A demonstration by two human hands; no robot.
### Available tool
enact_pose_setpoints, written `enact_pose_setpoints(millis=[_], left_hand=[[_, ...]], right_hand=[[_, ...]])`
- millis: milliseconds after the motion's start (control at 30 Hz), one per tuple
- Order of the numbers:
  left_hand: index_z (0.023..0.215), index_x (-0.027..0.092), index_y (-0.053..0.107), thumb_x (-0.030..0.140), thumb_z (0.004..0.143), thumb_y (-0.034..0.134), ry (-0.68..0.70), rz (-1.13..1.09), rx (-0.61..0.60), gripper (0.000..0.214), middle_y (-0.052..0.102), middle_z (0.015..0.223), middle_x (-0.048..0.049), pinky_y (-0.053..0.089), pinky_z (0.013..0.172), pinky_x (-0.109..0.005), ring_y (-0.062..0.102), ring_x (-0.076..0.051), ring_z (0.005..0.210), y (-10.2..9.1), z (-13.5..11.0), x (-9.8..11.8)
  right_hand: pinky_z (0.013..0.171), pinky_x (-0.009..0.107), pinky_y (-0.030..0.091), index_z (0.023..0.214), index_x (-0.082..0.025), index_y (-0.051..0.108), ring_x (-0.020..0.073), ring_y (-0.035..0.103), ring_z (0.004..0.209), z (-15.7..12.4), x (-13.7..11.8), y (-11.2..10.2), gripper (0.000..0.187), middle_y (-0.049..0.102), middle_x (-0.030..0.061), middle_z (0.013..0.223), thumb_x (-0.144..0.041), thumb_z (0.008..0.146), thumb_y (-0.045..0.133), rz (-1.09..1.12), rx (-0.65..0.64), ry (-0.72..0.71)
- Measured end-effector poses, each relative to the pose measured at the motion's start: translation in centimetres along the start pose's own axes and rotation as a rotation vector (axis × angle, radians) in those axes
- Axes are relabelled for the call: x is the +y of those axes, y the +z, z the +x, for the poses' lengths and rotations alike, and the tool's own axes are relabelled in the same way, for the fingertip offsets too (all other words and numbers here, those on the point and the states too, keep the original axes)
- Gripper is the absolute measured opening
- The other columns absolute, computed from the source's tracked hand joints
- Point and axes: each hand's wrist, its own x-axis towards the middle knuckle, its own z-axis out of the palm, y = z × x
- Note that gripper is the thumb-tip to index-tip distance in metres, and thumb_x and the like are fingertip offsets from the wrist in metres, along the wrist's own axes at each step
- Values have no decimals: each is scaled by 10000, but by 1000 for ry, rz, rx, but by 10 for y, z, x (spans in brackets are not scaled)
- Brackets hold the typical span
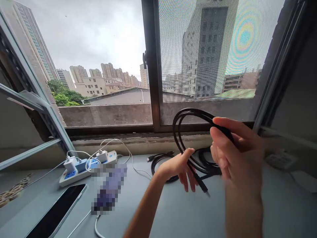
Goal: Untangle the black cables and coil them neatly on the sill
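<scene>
My right hand (pixel 235 145) pinches a black cable (pixel 176 127) between thumb and fingers, above the desk. The cable hangs in loose loops to the left of that hand, and one end with a dark plug (pixel 202 186) dangles below. My left hand (pixel 177 167) reaches in beside the loops, thumb out and fingers spread downward. The cable passes across the gap between its thumb and fingers, which are not closed on it. Behind the hands, another black coiled cable (pixel 154 167) lies on the desk, partly hidden by my left hand.
A white power strip (pixel 112 158) with chargers and white cords lies at the left on the grey desk (pixel 138 205). In front are a dark-screened phone (pixel 59 210) and a pixelated purple item (pixel 111 188). A window frame (pixel 151 82) rises behind the desk.
</scene>
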Motion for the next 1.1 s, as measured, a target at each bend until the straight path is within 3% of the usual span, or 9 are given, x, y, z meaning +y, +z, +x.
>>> enact_pose_setpoints(millis=[100,167,267,433,633,767,833,933,1100], left_hand=[[694,142,647,776,800,44,51,-3,-273,882,645,720,-137,452,649,-309,592,-215,566,-7,-2,-3],[699,175,659,812,783,109,127,-38,-286,846,651,758,-122,465,670,-315,619,-236,650,-10,-2,-4],[762,192,684,725,834,262,257,-127,-118,684,651,769,-106,486,667,-307,631,-241,734,-12,-5,-1],[1017,194,642,469,887,436,406,-192,342,368,638,1026,-85,478,714,-272,616,-209,849,-7,-8,7],[1042,154,522,397,797,605,622,-308,739,355,642,933,-81,466,675,-269,617,-196,758,-10,4,2],[1021,163,440,324,795,563,742,-388,794,304,642,862,-56,468,635,-259,633,-184,691,-14,-2,6],[994,177,402,294,783,559,816,-435,791,288,631,836,-40,488,629,-266,644,-194,699,-16,-9,9],[946,194,366,243,763,559,900,-462,807,269,609,796,-11,501,566,-254,637,-184,659,-20,-19,13],[855,201,367,177,721,534,889,-445,862,215,565,683,34,335,346,-159,499,-109,429,-28,-31,12]], right_hand=[[231,168,205,762,-254,701,34,293,206,-5,-4,8,94,410,-119,329,-182,807,660,20,-46,-27],[243,173,230,716,-260,690,40,323,213,-8,-7,8,128,423,-112,331,-175,806,659,50,-64,2],[247,188,224,695,-288,669,47,307,202,-6,-7,-1,116,399,-113,321,-258,805,686,92,-90,27],[241,193,172,747,-315,628,43,193,157,7,9,-15,113,298,-135,267,-388,798,697,199,-112,-57],[255,191,137,741,-279,569,43,221,196,18,25,-3,185,318,-128,319,-391,767,713,295,24,41],[278,186,194,877,-271,577,38,266,238,23,37,2,113,331,-129,385,-349,837,648,238,80,60],[280,185,244,1076,-277,549,46,301,261,26,43,3,257,387,-126,443,-367,849,629,159,101,132],[286,185,333,1300,-284,415,53,377,291,30,51,2,517,508,-103,573,-401,842,624,67,27,211],[273,168,362,1284,-299,459,33,392,322,26,58,7,486,548,-57,722,-374,835,630,-170,-32,76]])
